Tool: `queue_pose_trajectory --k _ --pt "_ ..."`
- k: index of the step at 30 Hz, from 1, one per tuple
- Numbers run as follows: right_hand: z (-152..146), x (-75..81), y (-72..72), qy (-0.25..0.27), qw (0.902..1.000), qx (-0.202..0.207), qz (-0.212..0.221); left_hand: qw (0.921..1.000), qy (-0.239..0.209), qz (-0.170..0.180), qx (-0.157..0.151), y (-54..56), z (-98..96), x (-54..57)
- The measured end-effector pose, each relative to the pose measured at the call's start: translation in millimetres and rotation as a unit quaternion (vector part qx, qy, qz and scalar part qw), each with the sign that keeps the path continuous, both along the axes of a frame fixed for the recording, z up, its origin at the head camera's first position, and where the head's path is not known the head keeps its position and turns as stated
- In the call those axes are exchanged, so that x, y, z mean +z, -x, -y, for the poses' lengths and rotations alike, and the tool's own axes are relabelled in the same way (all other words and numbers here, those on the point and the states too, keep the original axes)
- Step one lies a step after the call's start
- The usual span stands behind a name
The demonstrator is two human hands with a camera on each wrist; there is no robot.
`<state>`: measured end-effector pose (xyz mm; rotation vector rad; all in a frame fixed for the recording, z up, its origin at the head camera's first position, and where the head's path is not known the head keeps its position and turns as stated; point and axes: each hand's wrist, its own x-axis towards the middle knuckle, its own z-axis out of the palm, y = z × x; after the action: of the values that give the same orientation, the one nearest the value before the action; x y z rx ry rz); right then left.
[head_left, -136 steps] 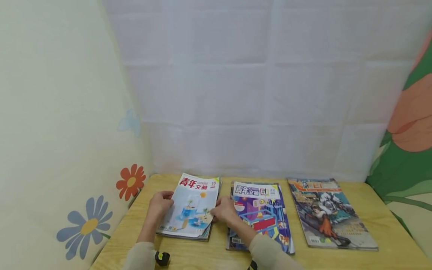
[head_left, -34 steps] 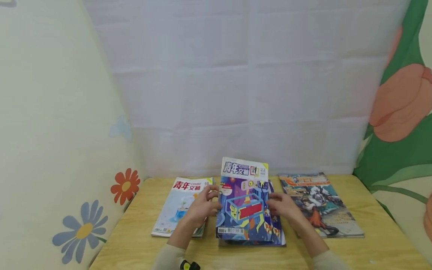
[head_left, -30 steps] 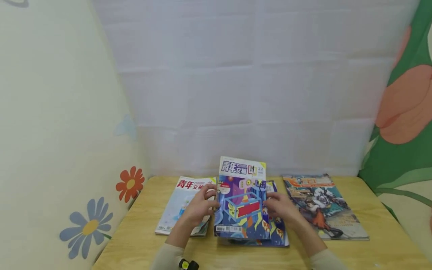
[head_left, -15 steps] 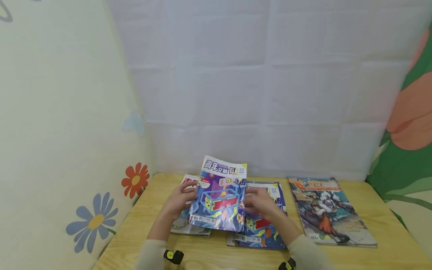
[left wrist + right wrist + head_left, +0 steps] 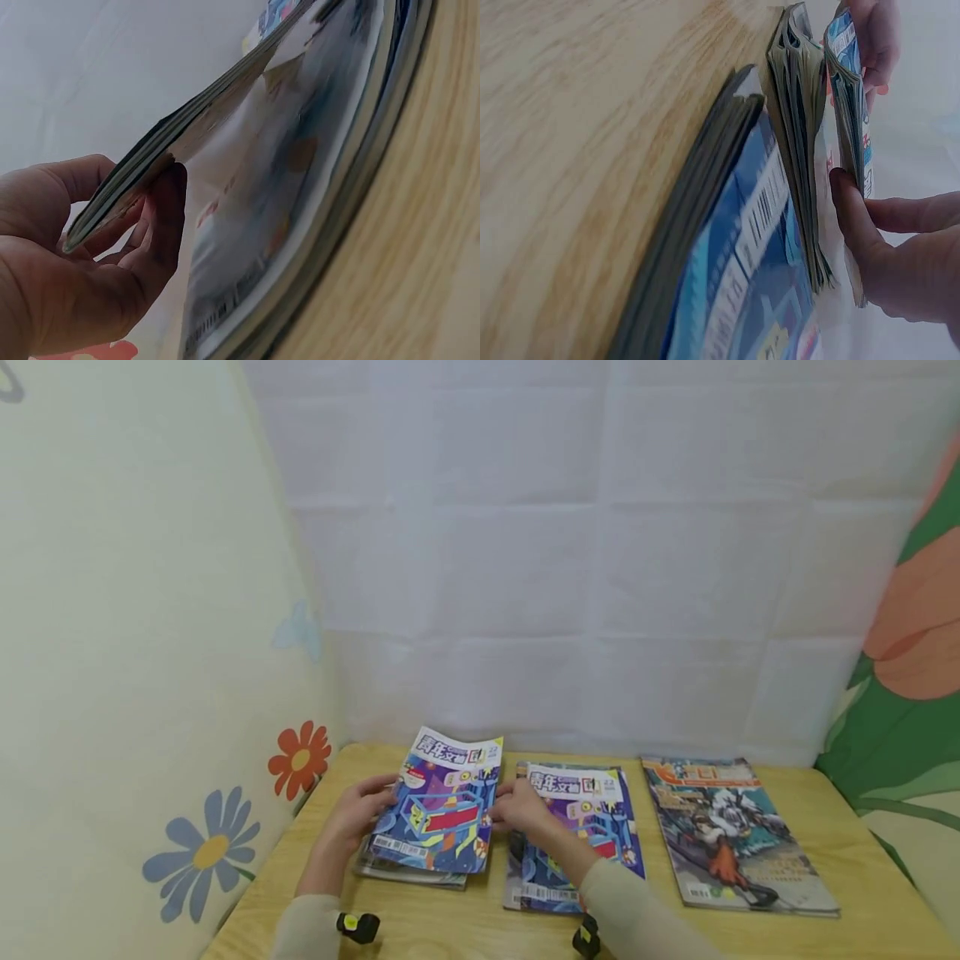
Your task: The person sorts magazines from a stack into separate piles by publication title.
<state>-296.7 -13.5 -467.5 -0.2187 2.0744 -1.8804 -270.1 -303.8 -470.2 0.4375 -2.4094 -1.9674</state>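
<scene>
A purple-blue magazine [image 5: 442, 814] hangs tilted just above the left stack of magazines [image 5: 401, 874]. My left hand [image 5: 354, 817] pinches its left edge; in the left wrist view, fingers of that hand [image 5: 97, 270] lie on both sides of the magazine's edge [image 5: 199, 109]. On the opposite edge my right hand [image 5: 521, 812] pinches with thumb and finger. The right wrist view shows a gap between the held magazine [image 5: 850, 112] and the left stack [image 5: 799, 97]. A matching purple magazine [image 5: 558, 785] tops the middle stack, partly hidden by my right forearm.
A larger comic-style magazine [image 5: 738, 835] lies at the right of the wooden table [image 5: 465, 935]. White cloth [image 5: 525, 568] hangs behind the table. A flower-painted wall [image 5: 202, 693] borders the left side, with another painted wall [image 5: 907, 693] at right.
Both hands have carried the purple magazine left from above the middle stack, then lowered it over the left stack. It now covers that stack's light-blue cover in the head view.
</scene>
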Motion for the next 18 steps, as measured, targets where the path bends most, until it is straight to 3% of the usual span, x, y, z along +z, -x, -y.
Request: queue_pose_trajectory --k 4,10,18 --pt "12 -5.1 1.4 -0.001 0.9998 -0.015 0.012 0.9998 0.017 0.008 0.007 0.0 7.4 -4.5" --pt "22 -12.5 0.7 -0.032 0.9992 -0.02 -0.014 0.9988 0.044 0.014 0.014 -3.5 9.8 -10.0" --pt "28 -9.7 0.0 -0.042 0.999 -0.014 -0.011 0.9949 0.098 -0.016 0.019 -3.4 7.8 -7.1"
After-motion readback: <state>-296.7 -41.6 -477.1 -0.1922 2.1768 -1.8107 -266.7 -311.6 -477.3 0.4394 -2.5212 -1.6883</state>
